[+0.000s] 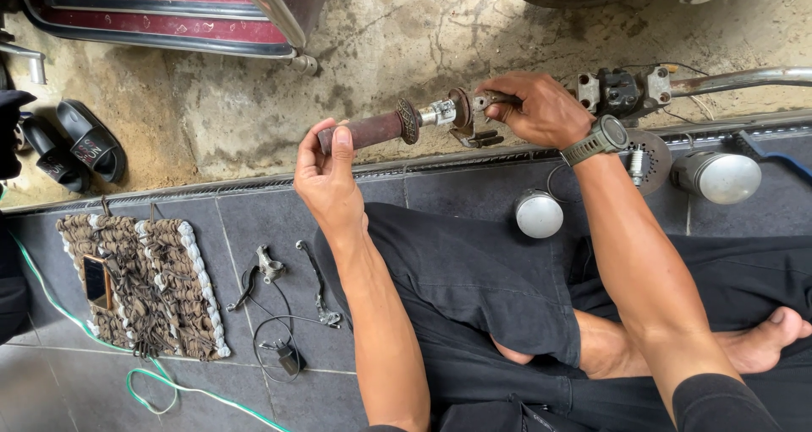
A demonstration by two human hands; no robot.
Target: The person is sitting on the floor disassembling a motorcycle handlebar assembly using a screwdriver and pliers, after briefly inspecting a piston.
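Head view: the left hand (328, 177) closes around the brown throttle grip (365, 131) at the handlebar (727, 81) end, held above the tiled floor (211, 221). The right hand (541, 109) fingers clasp the rusty lever bracket (474, 111). The grip assembly appears mid-removal; sliding it off would call for a steady pull along the bar.

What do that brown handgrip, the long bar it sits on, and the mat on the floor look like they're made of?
Handgrip: probably rubber, matte, dull brown, ribbed at its collar. Handlebar: metal, seemingly chromed, since it shines silvery. Floor mat: woven fabric strips or cord, in visible knotted brown and white rows.

Worn brown handlebar grip (365, 131) on chrome handlebar (736, 80), horizontal above floor edge; rusty switch housing (461, 109) at inner end.
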